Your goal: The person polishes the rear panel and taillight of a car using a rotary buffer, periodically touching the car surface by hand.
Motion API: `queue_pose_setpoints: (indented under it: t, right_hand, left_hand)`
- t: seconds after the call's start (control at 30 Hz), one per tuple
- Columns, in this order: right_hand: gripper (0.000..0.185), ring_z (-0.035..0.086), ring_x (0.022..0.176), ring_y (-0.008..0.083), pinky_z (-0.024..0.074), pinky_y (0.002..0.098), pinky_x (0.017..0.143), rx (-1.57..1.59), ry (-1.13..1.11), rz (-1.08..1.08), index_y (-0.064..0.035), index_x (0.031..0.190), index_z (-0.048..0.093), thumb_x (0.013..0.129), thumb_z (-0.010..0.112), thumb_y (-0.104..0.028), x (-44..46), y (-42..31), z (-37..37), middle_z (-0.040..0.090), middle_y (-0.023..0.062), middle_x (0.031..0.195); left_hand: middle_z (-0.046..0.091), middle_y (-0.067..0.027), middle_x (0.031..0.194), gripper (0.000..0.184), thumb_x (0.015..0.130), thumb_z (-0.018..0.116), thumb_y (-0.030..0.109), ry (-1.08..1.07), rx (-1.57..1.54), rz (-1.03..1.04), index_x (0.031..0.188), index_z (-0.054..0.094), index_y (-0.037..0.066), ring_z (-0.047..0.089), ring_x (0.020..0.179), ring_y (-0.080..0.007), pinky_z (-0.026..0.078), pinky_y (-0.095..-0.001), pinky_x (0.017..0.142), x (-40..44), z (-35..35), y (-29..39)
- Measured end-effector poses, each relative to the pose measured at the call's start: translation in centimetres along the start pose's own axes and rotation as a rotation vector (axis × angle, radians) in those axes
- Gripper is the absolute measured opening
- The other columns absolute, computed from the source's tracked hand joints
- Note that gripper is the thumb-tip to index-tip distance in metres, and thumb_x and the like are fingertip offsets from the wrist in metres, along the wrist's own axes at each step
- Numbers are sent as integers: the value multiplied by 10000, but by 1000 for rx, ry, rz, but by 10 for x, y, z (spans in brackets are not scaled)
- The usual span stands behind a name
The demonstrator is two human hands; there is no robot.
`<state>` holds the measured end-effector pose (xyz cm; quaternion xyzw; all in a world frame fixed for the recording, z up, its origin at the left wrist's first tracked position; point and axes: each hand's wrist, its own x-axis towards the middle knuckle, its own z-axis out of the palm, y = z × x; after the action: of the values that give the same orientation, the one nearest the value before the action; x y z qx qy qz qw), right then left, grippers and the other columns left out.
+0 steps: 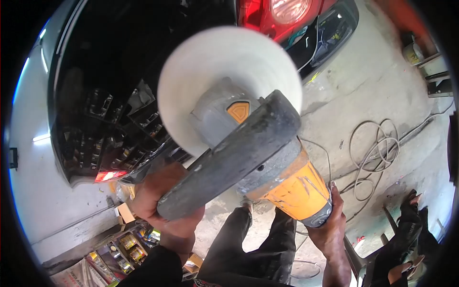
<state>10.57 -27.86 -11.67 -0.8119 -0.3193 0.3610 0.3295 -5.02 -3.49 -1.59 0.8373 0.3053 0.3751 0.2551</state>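
An orange and grey power polisher [296,189] fills the middle of the head view. Its round white pad [179,91] looks blurred, as if spinning. My left hand [167,201] is wrapped around the lower end of the black side handle [239,155]. The rear end of the orange body sits in my right hand [330,222], its fingers curled around it. Behind the pad is the glossy black panel of a car [100,62], with a red tail light [258,16] at the top. Whether the pad touches the panel I cannot tell.
Loops of cable [375,148] lie on the concrete floor [334,100] at right. A tray of bottles and small items [129,244] stands at lower left. Another person's dark-clothed leg [406,234] is at lower right. A bucket [412,53] is at upper right.
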Motion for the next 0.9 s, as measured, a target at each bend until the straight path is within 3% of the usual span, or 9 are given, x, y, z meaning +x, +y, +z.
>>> queue_pose_setpoints:
  t: [0.17, 0.37, 0.6, 0.73, 0.9]
  right_hand:
    - [990, 681, 1037, 385, 547, 429, 875, 60, -2, 17, -23, 1466, 214, 719, 860, -95, 2, 9, 11, 682, 245, 1100]
    - [975, 671, 1053, 405, 538, 445, 886, 94, -53, 60, -36, 1470, 221, 718, 841, -60, -5, 27, 36, 675, 265, 1109]
    - [931, 663, 1073, 408, 533, 448, 889, -65, 36, -92, -31, 1453, 265, 714, 831, -56, -1, 10, 15, 657, 273, 1152]
    - [929, 660, 1088, 386, 526, 429, 895, -33, 93, -67, -16, 1440, 293, 704, 856, -79, 10, -11, 4, 656, 259, 1165]
    - [962, 667, 1073, 354, 523, 417, 900, -103, 130, 26, -6, 1448, 296, 687, 877, -95, 9, -44, -17, 661, 246, 1155]
  left_hand:
    - [619, -104, 743, 250, 612, 742, -2, -47, -101, 35, 808, 586, -18, 575, 580, -196, 428, -312, 517, 6, 1, 3]
    - [581, -102, 624, 220, 583, 760, 18, -44, -254, 62, 720, 592, -21, 564, 495, -222, 411, -299, 444, -23, 4, -28]
    - [550, -79, 595, 223, 580, 746, 3, -43, -294, -14, 709, 564, -6, 535, 482, -213, 388, -290, 445, -21, -16, -23]
    - [543, -71, 585, 227, 573, 753, -2, 55, -260, 18, 703, 568, 9, 529, 477, -203, 389, -294, 446, 3, -15, -15]
    - [556, -67, 570, 222, 559, 765, 37, -3, -126, 75, 714, 606, 25, 551, 463, -193, 386, -282, 444, 31, -17, -5]
